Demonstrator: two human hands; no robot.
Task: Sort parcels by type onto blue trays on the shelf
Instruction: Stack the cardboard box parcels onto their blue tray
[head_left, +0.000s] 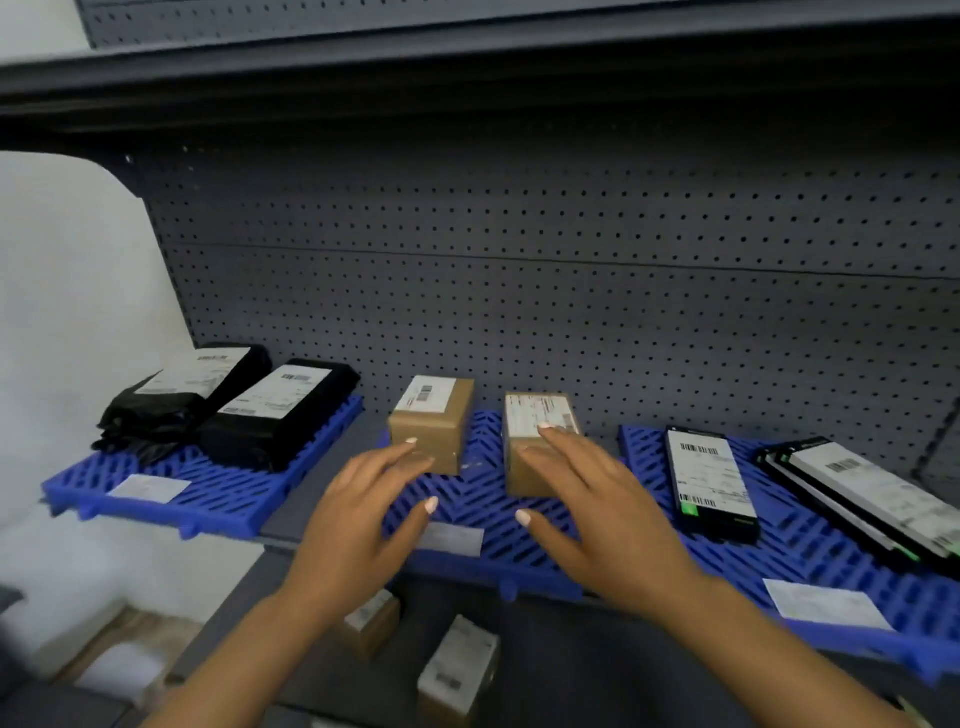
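Note:
Three blue trays lie side by side on the shelf. The left tray (208, 493) carries two black poly-bag parcels (275, 415). On the middle tray (478, 499) stand two brown cardboard boxes: the left box (434, 421) and the right box (535, 415). The right tray (831, 561) holds flat black parcels (711, 483) with white labels. My left hand (363, 514) is open, fingertips at the left box's front. My right hand (587, 499) is open too, fingers resting on the front and top of the right box.
A grey pegboard wall (571, 260) backs the shelf, and another shelf (467, 88) overhangs it. On the lower shelf below my arms lie two more labelled cardboard boxes (457, 670). A white wall (67, 291) is at the left.

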